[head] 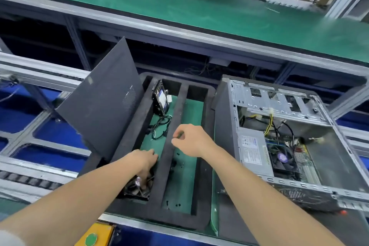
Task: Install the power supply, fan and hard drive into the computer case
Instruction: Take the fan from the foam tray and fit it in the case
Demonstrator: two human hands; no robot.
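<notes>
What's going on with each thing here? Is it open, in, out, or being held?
Case: lying on its side, open.
Panel: off, tilted beside the tray.
Power supply: inside the case.
Hard drive: on edge in the tray.
Fan: in the tray's near end.
Left hand: grips the fan.
Right hand: fingers pinched; holding anything, cannot tell.

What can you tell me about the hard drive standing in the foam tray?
The hard drive stands on edge, slightly tilted, at the far end of the black foam tray's left compartment. Its casing looks like black metal, with a white and blue label on the face that shows. A loose black cable lies just in front of it. Neither the left hand nor the right hand touches it.
</notes>
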